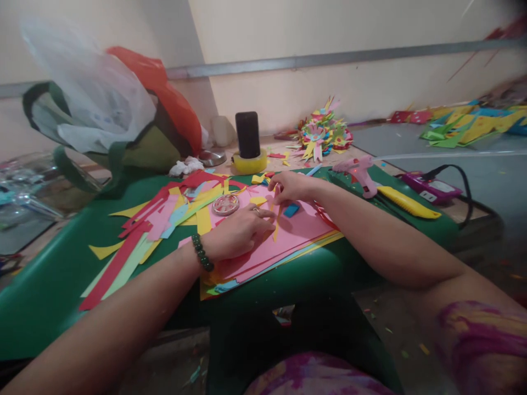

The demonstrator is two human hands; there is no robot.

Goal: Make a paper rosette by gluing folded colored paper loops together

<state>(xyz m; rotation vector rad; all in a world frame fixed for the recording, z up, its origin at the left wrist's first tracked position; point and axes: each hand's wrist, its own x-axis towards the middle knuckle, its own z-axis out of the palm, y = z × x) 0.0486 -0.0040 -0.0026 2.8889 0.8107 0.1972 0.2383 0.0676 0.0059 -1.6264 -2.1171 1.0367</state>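
A slim yellow strip (276, 231) lies on a stack of pink sheets (255, 255) near the middle of the green-covered table (321, 269), its long axis running from near to far and leaning slightly right at the far end. The right hand (294, 187) comes in from the right, and its thumb and forefinger appear pinched on the strip's far end, so the strip points from that grip toward the near edge of the stack. The left hand (234, 236) lies palm down to the left of the strip, fingers reaching right, their tips right beside it; whether they hold anything is hidden, so its grip cannot be told. Both hands are close, the right one nearer the far end. A small blue piece (291, 210) rests on the pink just right of the strip, and a round patterned disc (225, 204) sits beyond the left hand. Loose coloured paper strips (119, 269) fan out on the left. To the right are a pink glue gun (357, 170), a yellow cutter (407, 203) and a purple power box (432, 187). On the far side, a phone (247, 134) stands upright at a yellow tape roll (250, 163), left of a paper-flower bundle (323, 131). No brand or writing is readable: the phone's face is dark, and the pale label on the power box is too small and blurred
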